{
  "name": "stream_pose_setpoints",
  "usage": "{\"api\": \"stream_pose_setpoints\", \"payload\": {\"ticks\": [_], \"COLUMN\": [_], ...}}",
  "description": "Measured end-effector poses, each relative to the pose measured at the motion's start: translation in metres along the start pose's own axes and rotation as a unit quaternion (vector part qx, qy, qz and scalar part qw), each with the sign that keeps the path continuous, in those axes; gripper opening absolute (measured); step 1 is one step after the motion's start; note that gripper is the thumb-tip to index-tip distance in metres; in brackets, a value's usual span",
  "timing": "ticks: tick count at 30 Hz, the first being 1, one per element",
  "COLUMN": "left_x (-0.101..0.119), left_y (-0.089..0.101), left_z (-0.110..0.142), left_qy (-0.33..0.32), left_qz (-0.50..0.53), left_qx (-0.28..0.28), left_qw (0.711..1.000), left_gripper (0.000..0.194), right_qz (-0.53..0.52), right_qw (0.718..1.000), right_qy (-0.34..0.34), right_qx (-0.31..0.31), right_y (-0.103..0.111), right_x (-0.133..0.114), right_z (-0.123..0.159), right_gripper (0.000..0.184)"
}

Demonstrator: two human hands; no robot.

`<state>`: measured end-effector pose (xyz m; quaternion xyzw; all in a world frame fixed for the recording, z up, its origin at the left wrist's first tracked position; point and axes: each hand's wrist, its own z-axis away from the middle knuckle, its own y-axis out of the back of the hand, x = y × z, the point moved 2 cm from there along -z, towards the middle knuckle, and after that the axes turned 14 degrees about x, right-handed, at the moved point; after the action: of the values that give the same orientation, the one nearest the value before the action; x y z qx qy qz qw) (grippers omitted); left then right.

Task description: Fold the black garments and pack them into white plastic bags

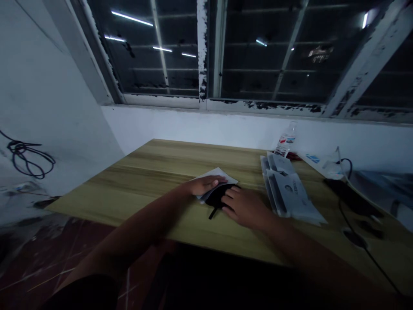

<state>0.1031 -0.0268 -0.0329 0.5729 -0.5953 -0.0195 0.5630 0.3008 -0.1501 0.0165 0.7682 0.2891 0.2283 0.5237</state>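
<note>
One wide window [258, 64] with flaking paint stands behind the wood-grained tabletop [122, 185]. To the right of the hands, well in from the left edge, plastic bags [292, 189] lie in an overlapping pile. A clear bottle [285, 140] leans at the far edge, by the wall. Midway between far and near edges sits a pale packet [222, 172], one corner aimed at the far edge; the left hand [206, 185] lies flat over it, fingers outstretched. Against the packet's near right side is a black pouch [213, 198]; I can't tell whether any of it is inside. The right hand [240, 204] bends its fingers over the pouch, though whether they grip is unclear. A short strap [212, 213] points toward the near edge.
</note>
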Motion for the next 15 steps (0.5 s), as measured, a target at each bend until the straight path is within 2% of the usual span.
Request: {"api": "stream_pose_setpoints", "payload": {"ticks": [2, 4, 6, 9, 15], "left_x": [0.0, 0.003, 0.008, 0.013, 0.026], "left_y": [-0.001, -0.005, -0.011, -0.018, -0.018], "left_z": [0.0, -0.001, -0.003, -0.005, -0.008], "left_qy": [-0.002, -0.017, -0.033, -0.038, -0.058], "left_qz": [-0.007, -0.007, 0.004, 0.029, 0.028], "left_qx": [-0.011, -0.023, -0.016, 0.017, 0.055], "left_qw": [1.0, 1.0, 0.999, 0.999, 0.996], "left_gripper": [0.072, 0.069, 0.065, 0.059, 0.054], "right_qz": [-0.001, -0.017, -0.037, -0.05, -0.063], "right_qw": [0.999, 0.999, 0.999, 0.998, 0.998], "right_qy": [-0.023, -0.009, 0.017, 0.011, -0.003], "right_qx": [-0.038, -0.05, -0.023, 0.026, 0.01], "right_y": [0.006, 0.007, 0.004, -0.006, -0.027], "right_x": [-0.002, -0.003, -0.002, -0.001, -0.007], "right_z": [0.003, 0.004, 0.003, 0.003, 0.001], "right_gripper": [0.033, 0.035, 0.033, 0.048, 0.068]}}
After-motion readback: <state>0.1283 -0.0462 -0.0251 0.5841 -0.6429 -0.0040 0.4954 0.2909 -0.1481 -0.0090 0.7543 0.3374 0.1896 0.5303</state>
